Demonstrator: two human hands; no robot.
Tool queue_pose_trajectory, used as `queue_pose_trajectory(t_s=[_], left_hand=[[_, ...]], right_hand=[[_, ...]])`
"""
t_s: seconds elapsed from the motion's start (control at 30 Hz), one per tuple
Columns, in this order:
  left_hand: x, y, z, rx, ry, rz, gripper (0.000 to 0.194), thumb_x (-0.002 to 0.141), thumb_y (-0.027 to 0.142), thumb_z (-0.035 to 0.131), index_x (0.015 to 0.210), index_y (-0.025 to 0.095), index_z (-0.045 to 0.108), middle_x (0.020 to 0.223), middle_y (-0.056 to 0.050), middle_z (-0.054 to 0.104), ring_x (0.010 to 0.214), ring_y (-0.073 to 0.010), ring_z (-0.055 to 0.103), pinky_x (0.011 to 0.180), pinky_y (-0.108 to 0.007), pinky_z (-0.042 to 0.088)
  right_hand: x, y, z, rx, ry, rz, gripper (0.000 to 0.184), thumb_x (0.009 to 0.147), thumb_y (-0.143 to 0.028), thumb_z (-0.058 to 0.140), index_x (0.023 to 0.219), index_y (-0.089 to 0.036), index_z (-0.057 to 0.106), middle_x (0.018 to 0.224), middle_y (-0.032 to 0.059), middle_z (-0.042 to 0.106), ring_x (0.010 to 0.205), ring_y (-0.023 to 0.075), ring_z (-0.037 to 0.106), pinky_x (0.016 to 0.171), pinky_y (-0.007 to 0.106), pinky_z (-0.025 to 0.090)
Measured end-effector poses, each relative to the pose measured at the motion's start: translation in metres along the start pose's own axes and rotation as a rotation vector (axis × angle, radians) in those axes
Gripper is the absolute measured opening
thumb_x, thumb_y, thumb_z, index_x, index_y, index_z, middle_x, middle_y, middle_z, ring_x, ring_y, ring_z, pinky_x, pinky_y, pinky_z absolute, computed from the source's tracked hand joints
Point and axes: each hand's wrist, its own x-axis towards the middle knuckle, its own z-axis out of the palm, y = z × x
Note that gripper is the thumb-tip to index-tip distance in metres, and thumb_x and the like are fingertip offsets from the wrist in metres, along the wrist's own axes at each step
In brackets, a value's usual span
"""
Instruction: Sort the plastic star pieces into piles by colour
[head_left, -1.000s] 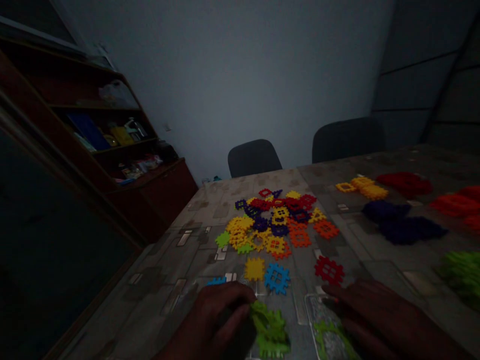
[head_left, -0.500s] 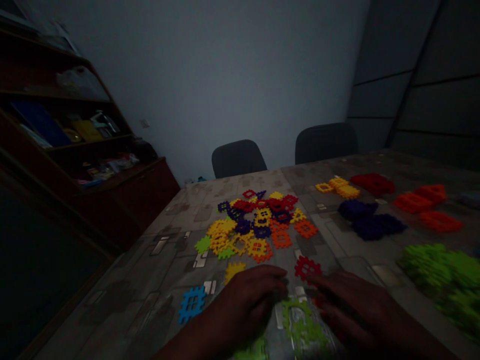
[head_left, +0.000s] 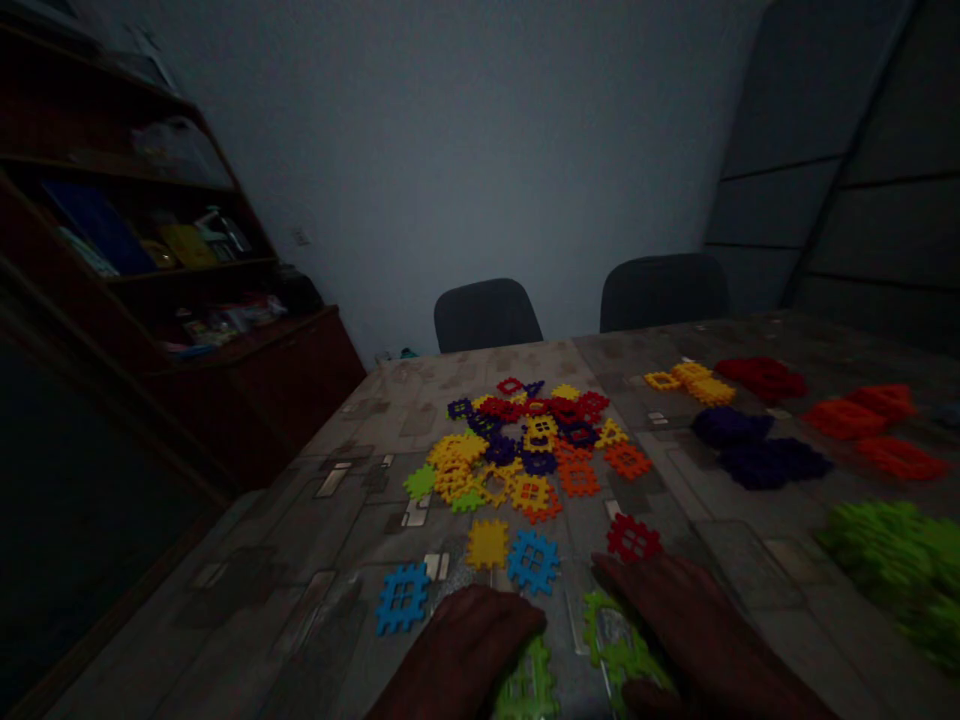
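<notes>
The left hand is overlapping the left edge of a lime windowed tile, the right hand the right edge of a lime arched tile, on the surface. Grip closure is showing too dimly to tell.

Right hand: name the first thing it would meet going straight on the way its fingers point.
Most likely the blue toothed square with the window grid, ahead and to the left of the right hand. Depth is hard to judge, so the hand might pass over or just beside it.
</notes>
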Motion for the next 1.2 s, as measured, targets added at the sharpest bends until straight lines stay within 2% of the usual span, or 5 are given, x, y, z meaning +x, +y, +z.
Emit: queue_pose_trajectory(t_s=[0.2,0.43,0.6,0.73,1.2], left_hand=[[0.002,0.012,-0.007,0.021,-0.038,-0.04,0.065,0.1,0.063,0.058,0.153,0.031,0.04,0.133,-0.011,0.067,0.115,-0.0301,0.063,0.101,-0.041,0.049],[-0.001,0.015,-0.007,-0.005,-0.067,-0.103,0.07,0.091,0.035,0.073,0.153,0.032,0.039,0.134,-0.011,0.063,0.118,-0.0309,0.06,0.1,-0.043,0.049],[-0.003,0.015,-0.009,0.006,-0.014,-0.067,0.077,0.089,0.031,0.074,0.155,0.035,0.036,0.139,-0.009,0.062,0.122,-0.0298,0.06,0.103,-0.041,0.05],[-0.003,0.013,-0.007,0.008,-0.054,-0.098,0.082,0.085,0.029,0.077,0.155,0.038,0.035,0.14,-0.008,0.061,0.121,-0.0307,0.06,0.102,-0.043,0.051],[0.001,0.0,0.011,0.031,0.003,-0.021,0.076,0.096,0.068,0.061,0.156,0.035,0.027,0.123,-0.01,0.061,0.106,-0.0292,0.06,0.09,-0.041,0.046]], right_hand=[[-0.002,0.001,0.005,-0.076,0.045,0.004,0.106,0.061,-0.014,0.072,0.161,-0.024,0.037,0.143,0.017,0.066,0.124,0.0374,0.066,0.107,0.053,0.049],[-0.001,0.013,-0.035,0.016,-0.029,-0.016,0.108,0.069,-0.019,0.072,0.164,-0.03,0.021,0.146,0.0154,0.063,0.124,0.0358,0.066,0.098,0.047,0.054],[-0.006,-0.001,-0.016,-0.041,-0.081,-0.041,0.092,0.067,-0.002,0.062,0.153,-0.028,0.041,0.109,0.0054,0.075,0.098,0.0261,0.072,0.094,0.04,0.051],[-0.009,-0.007,0.001,-0.107,-0.044,-0.064,0.093,0.064,0.001,0.058,0.151,-0.024,0.041,0.105,0.003,0.074,0.093,0.0244,0.07,0.096,0.043,0.047],[-0.01,0.003,0.023,-0.245,0.169,-0.112,0.084,0.064,-0.001,0.055,0.145,-0.023,0.047,0.095,0.0026,0.073,0.085,0.0251,0.068,0.094,0.047,0.047]])
